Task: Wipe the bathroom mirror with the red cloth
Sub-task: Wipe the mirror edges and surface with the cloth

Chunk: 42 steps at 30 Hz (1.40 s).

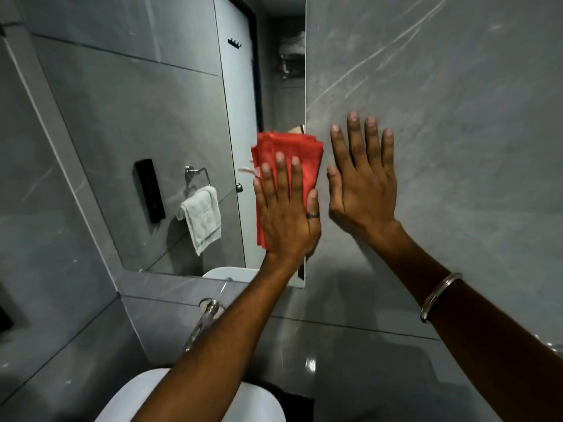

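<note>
The mirror (137,123) fills the upper left of the head view; its right edge runs down near the middle. A folded red cloth (289,150) lies flat against the glass at that right edge. My left hand (286,214), with a dark ring on one finger, presses the cloth onto the mirror with its fingers spread. Just to the right of the mirror's edge, my right hand (362,181) rests flat and open on the grey tiled wall (457,117). It holds nothing and has a metal bangle at the wrist.
The mirror reflects a white towel (202,217) on a chrome ring, a black wall box (150,190), a door and a coat hook. Below the mirror a chrome tap (204,318) projects over a white basin (262,400). A grey countertop (365,370) lies to the right.
</note>
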Tool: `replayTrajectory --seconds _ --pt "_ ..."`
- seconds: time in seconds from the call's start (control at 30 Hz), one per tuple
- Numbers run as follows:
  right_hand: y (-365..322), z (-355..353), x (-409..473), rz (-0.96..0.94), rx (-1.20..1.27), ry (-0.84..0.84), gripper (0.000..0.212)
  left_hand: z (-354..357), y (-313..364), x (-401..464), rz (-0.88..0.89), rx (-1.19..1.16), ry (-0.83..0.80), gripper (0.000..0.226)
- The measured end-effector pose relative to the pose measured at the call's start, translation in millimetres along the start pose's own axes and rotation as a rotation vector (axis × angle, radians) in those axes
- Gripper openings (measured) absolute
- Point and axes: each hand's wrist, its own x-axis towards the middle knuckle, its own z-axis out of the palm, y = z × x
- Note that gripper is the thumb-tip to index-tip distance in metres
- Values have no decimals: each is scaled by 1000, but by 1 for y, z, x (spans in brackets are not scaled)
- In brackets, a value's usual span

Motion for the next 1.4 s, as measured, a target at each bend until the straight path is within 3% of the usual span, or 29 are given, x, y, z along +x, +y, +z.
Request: replayTrajectory --seconds 0.33,0.53,0.8,1.2,1.4 --pt "-4 19 -51 -12 -1 1 66 38 -37 -182 -1 81 -149 59" --pt "-2 19 -51 -32 -7 -6 67 36 -38 -188 -55 90 -152 64" --pt "-3 -6 -47 -11 143 -112 64 9 -7 -47 -59 -3 -62 63" --pt "23 -76 53 -6 337 -26 58 -53 36 242 67 -164 82 63" --pt "23 -93 141 -61 346 39 61 -61 40 277 75 -146 99 66"
